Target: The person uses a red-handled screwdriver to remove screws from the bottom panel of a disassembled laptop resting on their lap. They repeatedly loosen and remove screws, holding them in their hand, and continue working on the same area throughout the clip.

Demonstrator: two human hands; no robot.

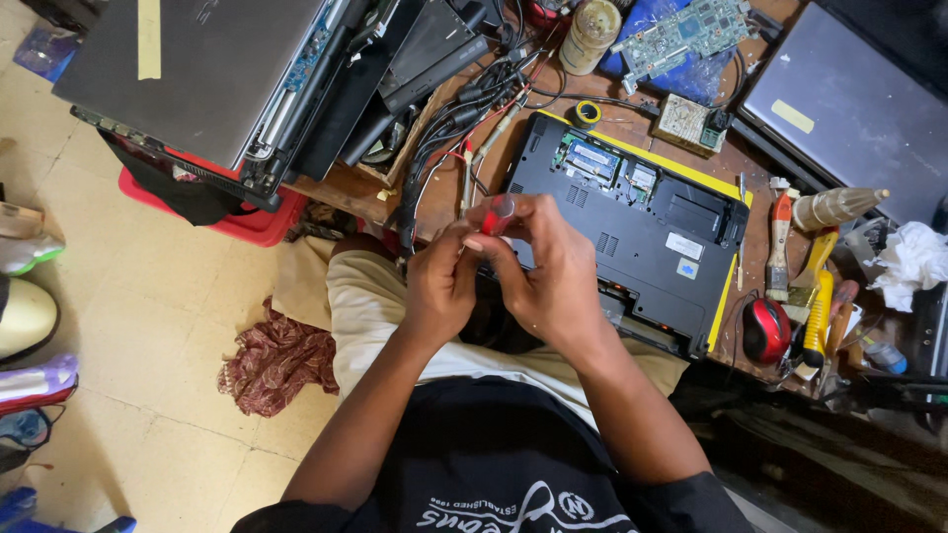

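Red-handled screwdriver pinched between both hands above upturned black laptop.
Right hand grips its handle; left hand closes at nine o'clock.

Desk: wooden, crowded.
On desk: open black laptop lying bottom-up, red mouse, circuit board, tangled cables, tape roll, brush.
Floor: tiled, with a patterned cloth.

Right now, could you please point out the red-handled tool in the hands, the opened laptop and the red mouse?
red-handled tool [499,213], head view, on its red handle between the fingers.
opened laptop [652,232], head view, on its black underside.
red mouse [766,330], head view, on its top shell.
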